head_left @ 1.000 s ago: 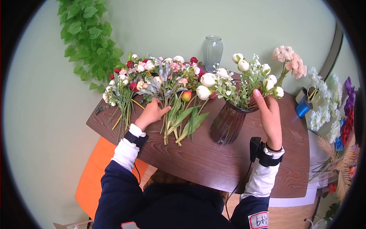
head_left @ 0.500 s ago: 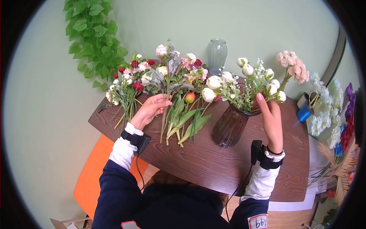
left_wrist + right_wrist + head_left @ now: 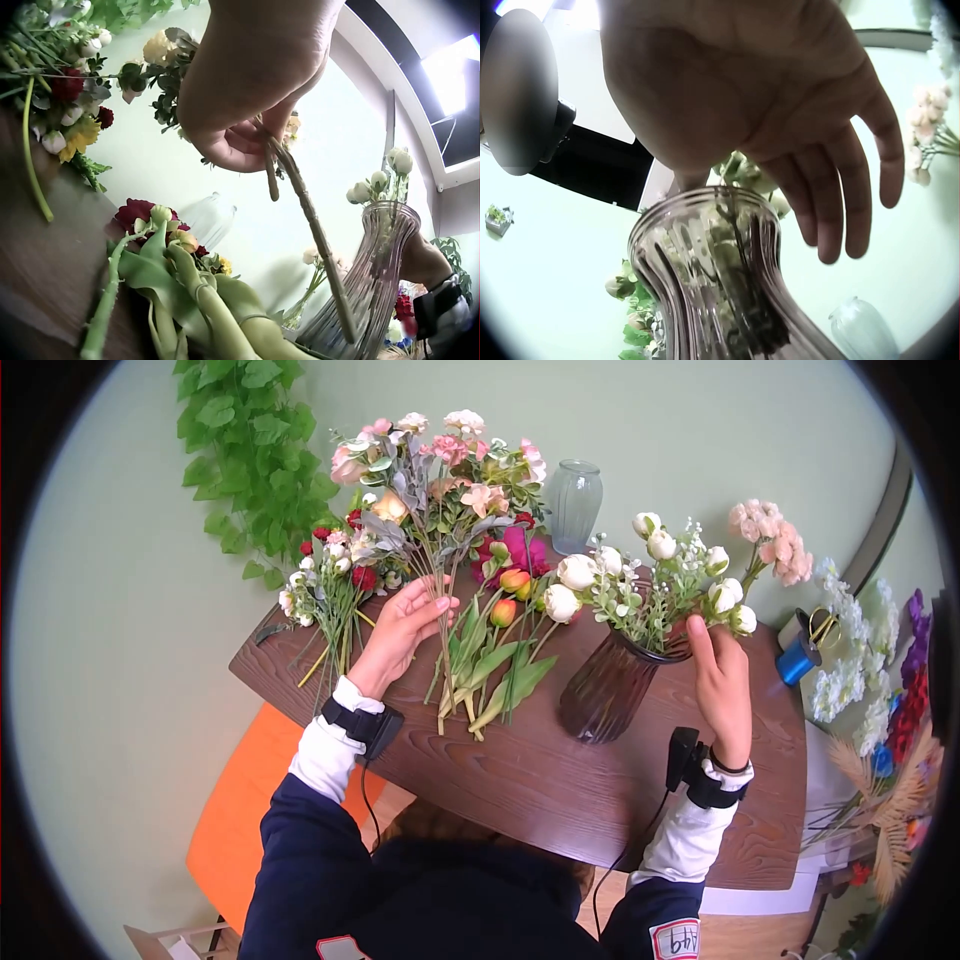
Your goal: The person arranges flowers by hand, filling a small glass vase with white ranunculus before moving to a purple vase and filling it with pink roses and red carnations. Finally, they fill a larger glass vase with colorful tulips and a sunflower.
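Note:
My left hand [image 3: 408, 625] pinches the stems of a bouquet of pink, white and cream artificial flowers [image 3: 455, 450]. The bouquet stands upright above the other flowers, and its brown stem ends [image 3: 311, 217] hang below my fingers. At the rim of a dark ribbed glass vase [image 3: 605, 695] is my right hand [image 3: 722, 685], its thumb by the mouth. Its fingers [image 3: 829, 202] are loosely extended beside the vase. White peonies and green sprigs [image 3: 655, 595] fill the vase. Tulips [image 3: 490, 670] with thick green stems lie on the table between my hands.
Small white and red flowers [image 3: 335, 575] lie at the table's left. A clear glass vase [image 3: 576, 508] stands at the back, with pale pink flowers [image 3: 772, 540] to its right. A blue ribbon spool [image 3: 798, 650] sits at the right edge of the brown table [image 3: 500, 800].
My left hand has raised the pink and white bouquet up off the table, uncovering a magenta flower and more tulips. My right hand stays by the vase rim.

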{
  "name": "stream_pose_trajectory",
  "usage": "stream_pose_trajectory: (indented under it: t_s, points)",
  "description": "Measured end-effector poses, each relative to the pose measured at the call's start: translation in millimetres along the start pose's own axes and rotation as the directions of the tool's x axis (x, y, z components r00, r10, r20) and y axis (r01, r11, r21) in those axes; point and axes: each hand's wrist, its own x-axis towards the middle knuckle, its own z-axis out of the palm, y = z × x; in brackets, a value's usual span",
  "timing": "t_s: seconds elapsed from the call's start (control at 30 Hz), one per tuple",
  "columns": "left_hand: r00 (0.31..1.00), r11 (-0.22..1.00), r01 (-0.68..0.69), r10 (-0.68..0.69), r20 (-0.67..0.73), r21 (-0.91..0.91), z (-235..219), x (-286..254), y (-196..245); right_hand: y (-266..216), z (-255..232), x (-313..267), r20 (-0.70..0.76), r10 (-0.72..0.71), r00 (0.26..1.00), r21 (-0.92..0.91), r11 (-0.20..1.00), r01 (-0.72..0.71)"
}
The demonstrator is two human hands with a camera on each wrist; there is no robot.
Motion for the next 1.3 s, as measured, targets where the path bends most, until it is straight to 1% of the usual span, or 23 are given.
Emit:
stream_pose_trajectory:
  t_s: [0.07,0.13,0.2,0.23,0.3,0.33,0.37,0.43,0.53,0.57,0.63,0.67,0.7,0.73,0.77,0.8,0.83,0.9,1.03,1.07,1.13,1.23,1.3]
  points:
    - [1.000,1.000,-0.003,0.003,0.008,-0.020,-1.0,-0.5,0.4,-11.6,-11.4,-4.1,0.053,0.048,0.997,-0.200,0.979,-0.037]
    - [0.997,1.000,-0.010,0.011,-0.073,0.014,2.4,-3.2,1.3,-25.4,-22.7,-11.6,0.091,0.075,0.993,-0.188,0.981,-0.057]
    - [0.997,1.000,-0.016,0.018,-0.079,0.020,3.7,-5.7,2.5,-37.8,-33.9,-21.2,0.180,0.130,0.975,-0.125,0.986,-0.108]
    - [0.996,0.999,-0.019,0.021,-0.083,0.030,4.7,-6.5,2.7,-43.2,-34.9,-27.8,0.182,0.125,0.975,-0.132,0.986,-0.102]
    - [0.996,0.999,-0.004,0.008,-0.094,0.042,7.1,-8.8,2.0,-58.5,-28.1,-39.0,0.328,-0.097,0.940,0.145,0.988,0.051]
    - [0.994,0.998,0.016,-0.009,-0.105,0.065,8.1,-10.1,1.2,-72.2,-21.1,-40.2,0.408,-0.108,0.906,0.160,0.986,0.046]
    - [0.994,0.998,0.013,-0.006,-0.107,0.059,8.8,-11.4,-0.5,-86.2,-10.6,-42.3,0.484,-0.118,0.867,0.176,0.984,0.036]
    - [0.998,0.999,-0.037,0.035,-0.058,-0.033,10.9,-15.3,-4.1,-92.3,27.7,-44.5,0.545,-0.199,0.815,0.201,0.974,0.104]
    - [0.997,0.995,-0.067,0.065,-0.031,-0.070,15.4,-22.2,-6.3,-93.4,92.2,-42.0,0.626,-0.183,0.758,0.129,0.983,0.131]
    - [0.997,0.994,-0.080,0.080,-0.010,-0.080,16.4,-24.3,-5.9,-77.6,119.6,-44.3,0.582,-0.267,0.768,0.099,0.961,0.259]
    - [0.997,0.989,-0.075,0.077,0.011,-0.125,19.3,-27.9,-5.7,-61.2,161.1,-47.5,0.495,-0.367,0.788,0.150,0.929,0.338]
    - [0.997,0.991,-0.069,0.071,0.014,-0.119,20.7,-31.2,-3.1,-57.6,173.8,-47.0,0.487,-0.366,0.793,0.151,0.930,0.336]
    - [0.998,0.991,-0.063,0.065,0.015,-0.116,21.3,-33.8,0.2,-55.6,183.6,-45.3,0.536,-0.274,0.799,0.268,0.952,0.147]
    - [0.998,0.991,-0.064,0.067,0.020,-0.115,18.6,-35.9,4.3,-54.8,188.5,-43.8,0.595,-0.190,0.781,0.365,0.930,-0.052]
    - [0.996,0.988,-0.013,0.026,0.081,-0.157,13.3,-38.3,8.6,-58.9,187.3,-42.7,0.593,-0.190,0.783,0.364,0.930,-0.049]
    - [0.990,0.980,0.039,-0.011,0.142,-0.197,7.4,-40.2,11.4,-64.9,183.8,-41.9,0.652,-0.114,0.749,0.399,0.892,-0.212]
    - [0.990,0.979,0.038,-0.009,0.143,-0.200,1.1,-41.4,12.6,-68.1,181.8,-42.0,0.713,-0.046,0.700,0.417,0.830,-0.370]
    - [0.952,0.975,0.101,-0.036,0.305,-0.200,-10.4,-43.8,13.0,-66.5,181.1,-43.9,0.726,-0.047,0.686,0.434,0.805,-0.404]
    - [0.945,0.969,0.160,-0.095,0.313,-0.189,-18.7,-45.4,10.0,-70.1,172.2,-45.0,0.762,-0.037,0.647,0.445,0.755,-0.482]
    - [0.951,0.965,0.162,-0.098,0.293,-0.205,-19.6,-44.9,6.2,-72.2,168.7,-45.6,0.761,-0.036,0.648,0.445,0.756,-0.480]
    - [0.957,0.961,0.164,-0.100,0.273,-0.222,-23.0,-41.5,-0.3,-75.2,161.2,-48.5,0.797,0.012,0.604,0.386,0.758,-0.526]
    - [0.969,0.949,0.150,-0.085,0.233,-0.279,-31.5,-36.6,-2.1,-73.9,151.5,-55.6,0.788,0.025,0.615,0.400,0.740,-0.542]
    - [0.986,0.956,0.068,-0.022,0.163,-0.285,-34.0,-35.9,-0.3,-74.9,142.9,-58.3,0.788,0.047,0.613,0.375,0.755,-0.539]
